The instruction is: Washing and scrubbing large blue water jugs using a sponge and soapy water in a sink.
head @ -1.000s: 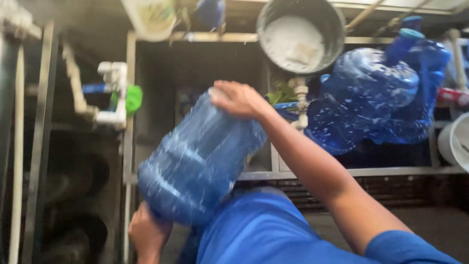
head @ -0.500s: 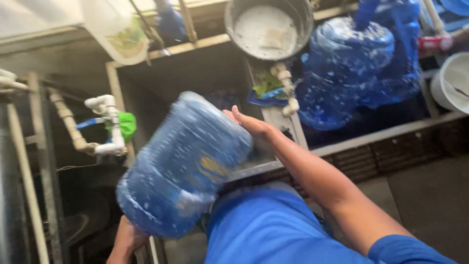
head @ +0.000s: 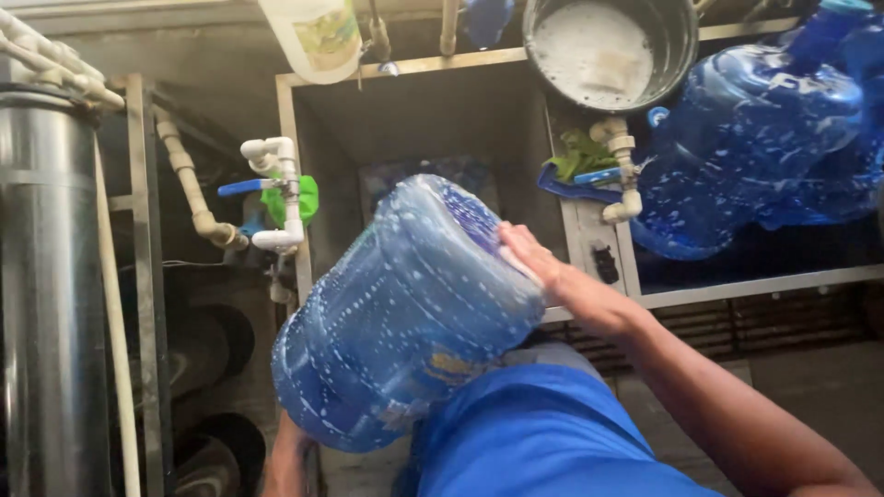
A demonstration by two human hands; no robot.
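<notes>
Blue jug (head: 405,313) tipped lower (soapy), right hand (head: 529,262) at its base edge

A metal basin (head: 608,51) with pale foamy water stands at the top, on the rim of a square metal tank (head: 424,110). To its right lie other blue water jugs (head: 755,138), wet with droplets. White plastic pipes (head: 276,193) with a blue-handled valve (head: 241,187) and a green cloth (head: 299,198) stand left of the tank. A tall steel cylinder (head: 41,276) fills the left edge. A white container (head: 318,37), perhaps a bucket, hangs at the top
</notes>
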